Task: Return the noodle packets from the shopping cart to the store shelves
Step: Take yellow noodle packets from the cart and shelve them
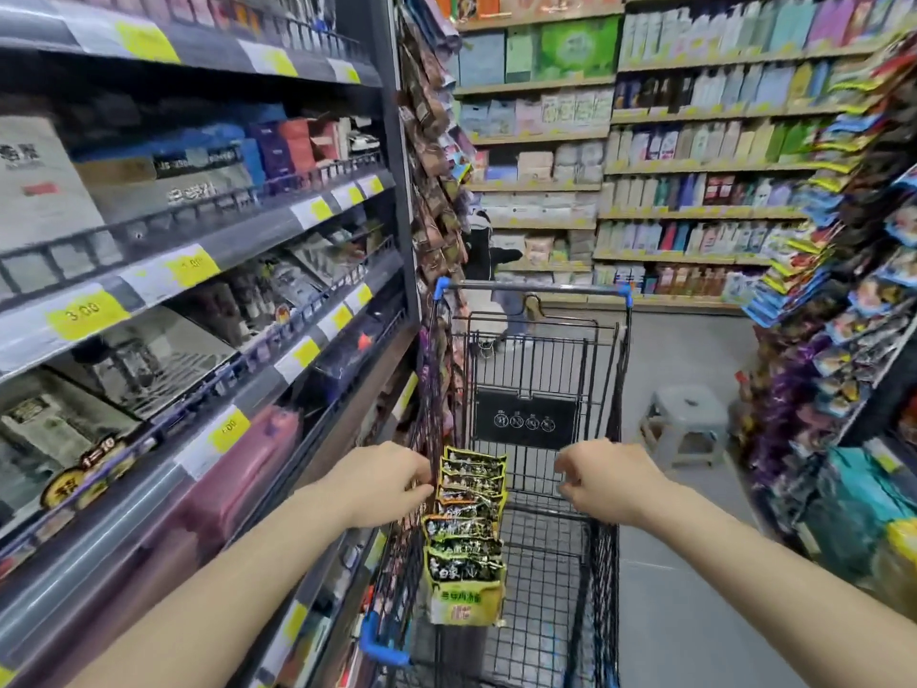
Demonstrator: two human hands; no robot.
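Both forearms reach over the shopping cart; left hand and right hand hover loosely curled, holding nothing, above stacked noodle packets. Shelves crowd left; a stool stands ahead right.

bright, even overhead store light with soft, faint shadows. wide-angle lens bends the dark metal left shelves and the right racks of colourful snack bags outward. edges smear with blur; centre stays sharper.
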